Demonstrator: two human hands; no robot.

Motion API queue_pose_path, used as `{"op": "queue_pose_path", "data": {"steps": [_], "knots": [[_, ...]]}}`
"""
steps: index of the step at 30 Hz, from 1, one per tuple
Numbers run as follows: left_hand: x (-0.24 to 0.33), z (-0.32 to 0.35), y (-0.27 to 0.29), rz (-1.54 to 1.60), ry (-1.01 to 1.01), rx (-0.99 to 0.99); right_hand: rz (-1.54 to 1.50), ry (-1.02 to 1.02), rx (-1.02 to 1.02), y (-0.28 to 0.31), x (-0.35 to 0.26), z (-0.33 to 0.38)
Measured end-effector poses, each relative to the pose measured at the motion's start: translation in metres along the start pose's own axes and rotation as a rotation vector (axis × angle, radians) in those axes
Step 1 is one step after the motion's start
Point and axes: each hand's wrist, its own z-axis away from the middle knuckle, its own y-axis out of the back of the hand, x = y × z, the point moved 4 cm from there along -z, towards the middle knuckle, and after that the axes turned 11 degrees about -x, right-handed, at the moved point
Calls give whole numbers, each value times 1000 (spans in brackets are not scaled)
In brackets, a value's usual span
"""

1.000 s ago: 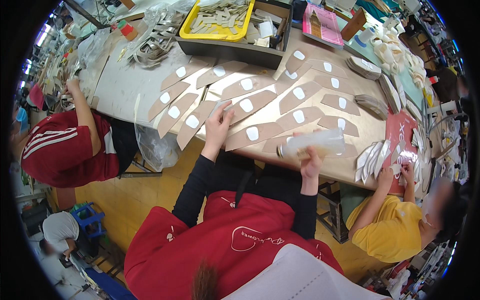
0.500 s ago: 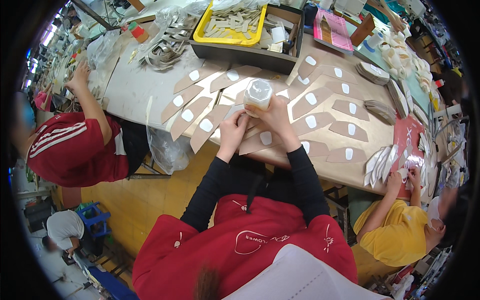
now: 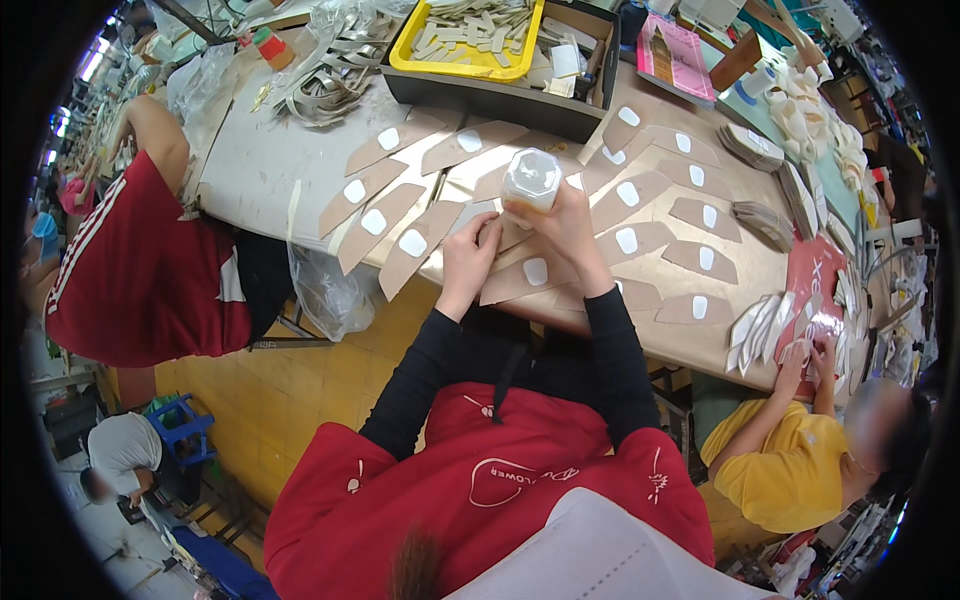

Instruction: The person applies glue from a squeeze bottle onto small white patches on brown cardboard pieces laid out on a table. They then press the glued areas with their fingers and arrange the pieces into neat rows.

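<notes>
My right hand [image 3: 568,232] is wrapped round a translucent plastic bottle [image 3: 532,178] with yellowish contents. Its faceted end faces up, while its lower end is hidden by my fingers. Close beside it, my left hand [image 3: 468,262] has thumb and fingertips pressed together; whatever they pinch is too small to make out. Under and around both hands lie flat brown pieces with white patches, one of them a brown piece [image 3: 507,285] just below the bottle. More rest to the left, such as a brown piece [image 3: 430,225], and to the right, such as another brown piece [image 3: 695,262].
A black box [image 3: 480,95] with a yellow tray [image 3: 400,55] of small strips stands at the back. Stacked pieces [image 3: 752,150] and a pink box [image 3: 676,55] are at right. Co-workers in red [image 3: 150,270] and yellow [image 3: 785,465] sit at either side.
The bottle and my right hand have shifted slightly right and up. My left hand stays nearly in place. The co-worker in red at left has leaned and raised an elbow.
</notes>
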Motion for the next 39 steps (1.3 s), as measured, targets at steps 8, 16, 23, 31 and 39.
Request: {"op": "queue_pose_path", "data": {"steps": [8,16,23,31,39], "knots": [[1,0,1,12,19,-10,30,-4,9,8,-3,5],[0,0,-1,17,-1,4,-118,-71,83,8,1,12],[-6,0,-1,12,33,-45,-142,-14,-99,5,1,9],[-7,0,-1,-59,50,-60,-125,48,-144,10,-2,6],[-1,-1,0,-23,7,-36,-114,-63,-30,22,0,12]]}}
